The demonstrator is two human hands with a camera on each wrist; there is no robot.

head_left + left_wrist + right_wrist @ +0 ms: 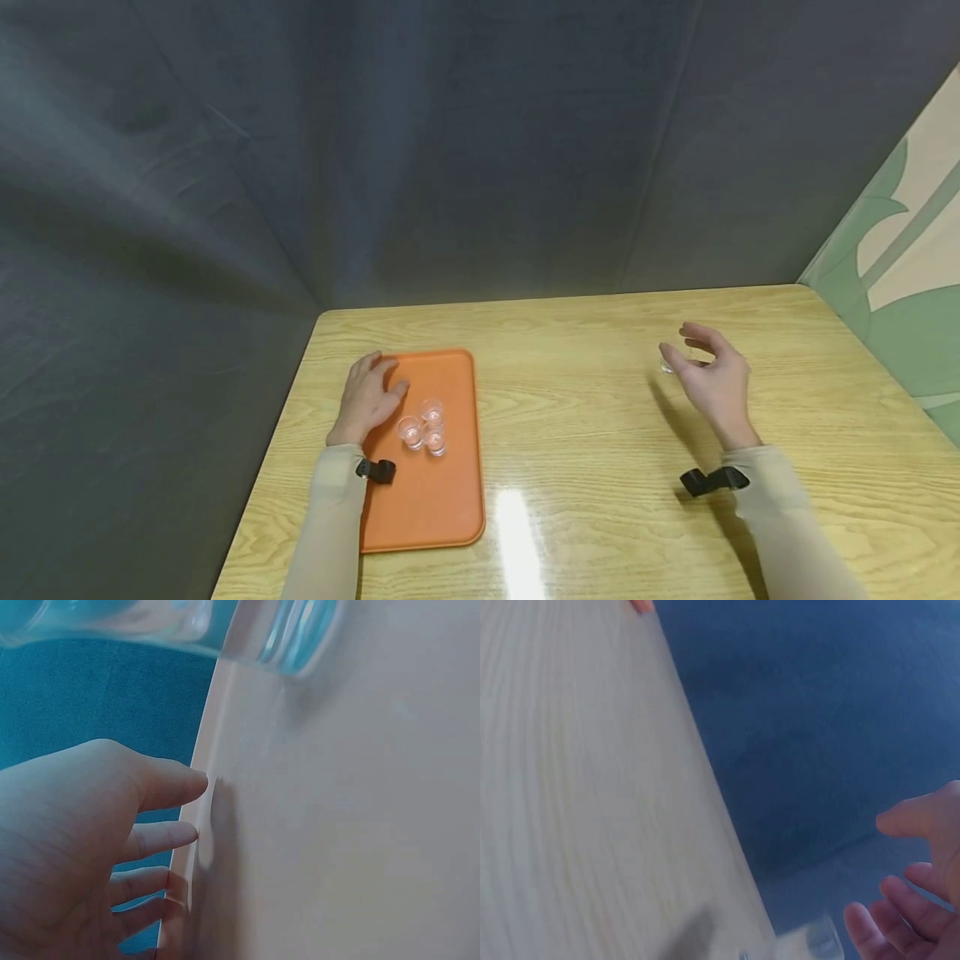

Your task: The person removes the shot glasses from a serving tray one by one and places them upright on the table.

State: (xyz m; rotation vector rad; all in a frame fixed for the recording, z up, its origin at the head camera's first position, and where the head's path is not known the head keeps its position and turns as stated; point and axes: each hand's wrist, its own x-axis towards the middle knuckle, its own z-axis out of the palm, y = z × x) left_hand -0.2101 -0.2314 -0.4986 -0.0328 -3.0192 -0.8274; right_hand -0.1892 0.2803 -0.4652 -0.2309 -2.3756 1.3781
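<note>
An orange tray (pixel 450 517) lies on the left part of the table, and three small clear glasses (pixel 410 432) stand close together on it. My left hand (pixel 367 402) is at the tray's far left side, to the left of the glasses, thumb and fingers apart with nothing between them. A clear glass (pixel 300 637) shows large above that hand in the left wrist view. Over the right part of the table is my right hand (pixel 712 379), its fingers spread and loosely bent. Another clear glass (pixel 814 941) is right beside its fingertips, partly hidden behind the thumb in the head view.
The wooden table (pixel 570 417) runs between the two hands, with a bright light reflection near its front. Dark cloth (pixel 480 167) hangs behind the table and along its left. A leaf-patterned panel (pixel 907 250) stands at the right.
</note>
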